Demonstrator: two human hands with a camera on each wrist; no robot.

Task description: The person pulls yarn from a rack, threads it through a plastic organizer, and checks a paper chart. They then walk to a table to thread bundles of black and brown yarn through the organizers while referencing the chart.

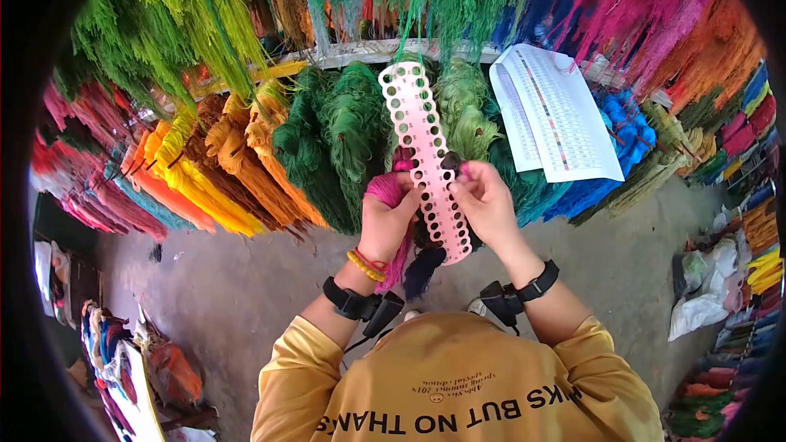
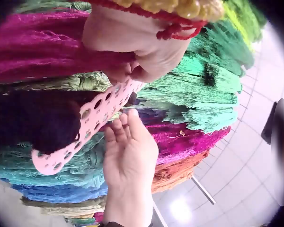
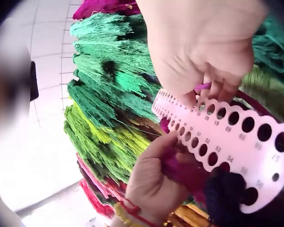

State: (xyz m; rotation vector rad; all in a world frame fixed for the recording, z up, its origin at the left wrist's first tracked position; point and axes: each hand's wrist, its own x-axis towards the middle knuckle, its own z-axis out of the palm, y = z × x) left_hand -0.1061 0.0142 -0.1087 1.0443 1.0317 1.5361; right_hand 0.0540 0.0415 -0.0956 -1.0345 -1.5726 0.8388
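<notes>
A long pink thread card (image 1: 427,160) with numbered holes down both edges slants in front of the person. The left hand (image 1: 386,219) grips its left edge, thumb on the card, with a magenta yarn bundle (image 1: 383,190) in and beside that hand. At the opposite edge the right hand (image 1: 489,206) has its fingers curled in, pinching a thin magenta strand (image 3: 202,86) close to the holes. Dark navy yarn (image 3: 225,194) hangs from the card's near end. A small dark tuft (image 1: 450,161) sits at the right edge by the right fingertips.
Green yarn skeins (image 1: 352,115) hang on a rack right behind the card, with orange and yellow skeins (image 1: 184,151) to the left. Printed colour sheets (image 1: 561,115) lie over skeins at the right. White bags (image 1: 711,286) stand on the floor (image 1: 622,270) at the far right.
</notes>
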